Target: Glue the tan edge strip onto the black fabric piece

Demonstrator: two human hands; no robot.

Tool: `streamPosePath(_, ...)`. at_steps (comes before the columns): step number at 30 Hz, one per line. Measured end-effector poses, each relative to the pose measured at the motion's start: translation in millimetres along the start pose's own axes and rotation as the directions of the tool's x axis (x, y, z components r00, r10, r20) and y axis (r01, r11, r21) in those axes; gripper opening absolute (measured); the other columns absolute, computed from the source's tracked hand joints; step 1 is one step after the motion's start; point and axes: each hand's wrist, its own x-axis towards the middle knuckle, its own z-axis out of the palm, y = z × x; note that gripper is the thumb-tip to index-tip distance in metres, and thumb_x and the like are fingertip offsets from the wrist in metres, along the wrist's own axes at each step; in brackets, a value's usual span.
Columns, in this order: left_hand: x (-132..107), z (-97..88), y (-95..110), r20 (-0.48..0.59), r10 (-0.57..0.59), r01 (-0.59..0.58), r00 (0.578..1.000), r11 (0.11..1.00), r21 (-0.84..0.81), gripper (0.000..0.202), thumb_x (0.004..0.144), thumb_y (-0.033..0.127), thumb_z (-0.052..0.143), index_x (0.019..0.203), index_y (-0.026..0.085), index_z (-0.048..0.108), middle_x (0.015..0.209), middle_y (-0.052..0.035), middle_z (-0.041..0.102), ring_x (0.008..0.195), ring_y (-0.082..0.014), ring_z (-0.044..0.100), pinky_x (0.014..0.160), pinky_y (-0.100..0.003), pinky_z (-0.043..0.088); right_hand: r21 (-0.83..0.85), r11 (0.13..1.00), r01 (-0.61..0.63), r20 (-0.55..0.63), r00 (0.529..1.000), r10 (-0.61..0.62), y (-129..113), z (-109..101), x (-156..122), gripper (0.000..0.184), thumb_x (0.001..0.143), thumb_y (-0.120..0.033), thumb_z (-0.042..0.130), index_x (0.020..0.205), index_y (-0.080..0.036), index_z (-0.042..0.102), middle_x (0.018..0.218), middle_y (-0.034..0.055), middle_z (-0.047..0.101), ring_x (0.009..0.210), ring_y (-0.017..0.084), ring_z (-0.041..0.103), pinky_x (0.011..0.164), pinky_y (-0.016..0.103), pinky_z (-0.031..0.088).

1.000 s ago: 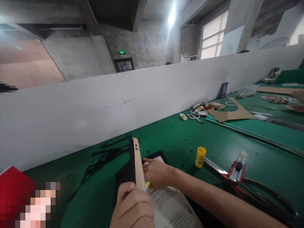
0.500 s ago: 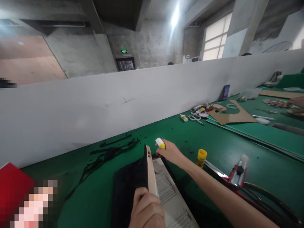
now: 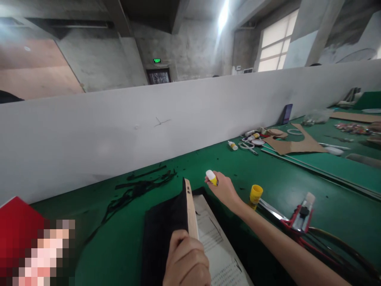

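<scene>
My left hand [image 3: 186, 260] grips the wooden strip [image 3: 189, 210] upright on edge. My right hand [image 3: 224, 190], at its 2 o'clock, pinches a glue tube [image 3: 211, 177] above the table [image 3: 268, 174].

You have two hands in view: left [image 3: 186, 262] and right [image 3: 224, 190]. Count three glue bottles: one in your right hand [image 3: 212, 177], one [image 3: 255, 195] just beside it, one [image 3: 232, 145] farther off. One wooden board [image 3: 190, 208], one knife [image 3: 303, 210], one pair of scissors [image 3: 247, 147], one phone [image 3: 287, 113].
</scene>
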Motion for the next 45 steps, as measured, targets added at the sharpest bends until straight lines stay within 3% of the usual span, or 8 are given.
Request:
streamPosePath(7, -4.0, 4.7, -1.1, 0.057, 0.001, 0.002, 0.998, 0.999, -0.039, 0.026, 0.090, 0.032, 0.053, 0.111, 0.017, 0.056, 0.111, -0.0070, 0.060, 0.092, -0.0174, 0.061, 0.079, -0.037, 0.053, -0.157, 0.970, 0.187, 0.184, 0.970, -0.157, 5.0, 16.3, -6.3, 0.024, 0.067, 0.000, 0.050, 0.081, -0.019, 0.056, 0.077, 0.0014, 0.057, 0.080, 0.017, 0.048, 0.066, 0.024, 0.031)
streamPosePath(14, 0.3, 3.3, -0.9, 0.077, -0.028, 0.033, 0.997, 0.998, -0.062, 0.044, 0.098, 0.030, 0.031, 0.062, 0.020, 0.055, 0.055, 0.0015, 0.057, 0.057, -0.0147, 0.059, 0.067, -0.036, 0.045, -0.279, 0.930, 0.239, 0.174, 0.965, -0.196, 4.9, 18.0, -10.1, 0.030, 0.068, 0.002, 0.044, 0.087, -0.021, 0.053, 0.079, 0.0020, 0.052, 0.079, 0.016, 0.047, 0.059, 0.025, 0.026)
streamPosePath(20, 1.6, 2.5, -2.3, 0.085, -0.022, 0.029, 0.996, 0.997, -0.073, 0.046, 0.098, 0.026, 0.030, 0.059, 0.020, 0.053, 0.054, 0.0018, 0.057, 0.058, -0.0139, 0.058, 0.070, -0.035, 0.043, -0.363, 0.892, 0.269, 0.173, 0.960, -0.219, 6.2, 14.4, -10.1, 0.027, 0.072, 0.001, 0.043, 0.087, -0.021, 0.051, 0.081, 0.0026, 0.051, 0.079, 0.016, 0.047, 0.058, 0.026, 0.026)
streamPosePath(24, -3.4, 3.6, -3.7, 0.091, 0.007, 0.002, 0.996, 0.995, -0.099, 0.026, 0.095, 0.030, 0.044, 0.082, 0.017, 0.061, 0.075, -0.0003, 0.064, 0.069, -0.0127, 0.060, 0.070, -0.032, 0.050, -0.363, 0.885, 0.293, 0.270, 0.942, -0.201, 8.8, 9.0, -8.5, 0.024, 0.074, -0.002, 0.045, 0.088, -0.021, 0.053, 0.084, 0.0018, 0.050, 0.074, 0.014, 0.048, 0.058, 0.025, 0.026)
streamPosePath(30, -6.9, 16.1, -3.4, 0.017, -0.002, 0.004, 1.000, 0.991, -0.131, 0.026, 0.091, 0.032, 0.053, 0.112, 0.017, 0.056, 0.112, -0.0072, 0.059, 0.092, -0.0172, 0.061, 0.078, -0.036, 0.053, -0.299, 0.941, 0.160, 0.273, 0.959, -0.076, 13.6, 7.0, -4.8, 0.007, 0.078, -0.018, 0.055, 0.085, -0.020, 0.056, 0.080, 0.0008, 0.053, 0.070, 0.013, 0.049, 0.060, 0.025, 0.027)
streamPosePath(34, -2.7, 23.6, 1.7, -0.035, -0.020, 0.014, 0.999, 0.990, -0.144, 0.021, 0.094, 0.031, 0.047, 0.091, 0.016, 0.060, 0.085, -0.0016, 0.063, 0.074, -0.0121, 0.060, 0.071, -0.031, 0.052, -0.327, 0.942, 0.069, 0.163, 0.986, -0.015, 12.5, 7.1, -3.1, 0.011, 0.075, -0.010, 0.054, 0.081, -0.018, 0.056, 0.086, 0.0029, 0.059, 0.079, 0.014, 0.053, 0.062, 0.024, 0.028)
streamPosePath(37, 4.1, 22.2, 4.8, -0.050, -0.029, 0.022, 0.998, 0.990, -0.137, 0.047, 0.100, 0.027, 0.025, 0.063, 0.016, 0.051, 0.056, 0.0028, 0.054, 0.060, -0.0099, 0.056, 0.068, -0.029, 0.046, -0.351, 0.931, -0.103, 0.124, 0.980, 0.155, 9.6, 8.4, 3.5, 0.006, 0.082, -0.021, 0.054, 0.081, -0.017, 0.058, 0.086, 0.0054, 0.063, 0.078, 0.016, 0.057, 0.060, 0.025, 0.030)
streamPosePath(45, 12.2, 20.3, 6.5, -0.085, 0.010, -0.019, 0.996, 0.994, -0.105, 0.050, 0.101, 0.029, 0.024, 0.056, 0.014, 0.039, 0.050, 0.0025, 0.050, 0.057, -0.0078, 0.051, 0.065, -0.028, 0.037, -0.391, 0.892, -0.226, 0.218, 0.919, 0.328, -1.9, 18.2, 19.9, 0.025, 0.076, -0.041, 0.062, 0.084, -0.017, 0.065, 0.082, 0.0100, 0.068, 0.075, 0.025, 0.064, 0.050, 0.026, 0.031)
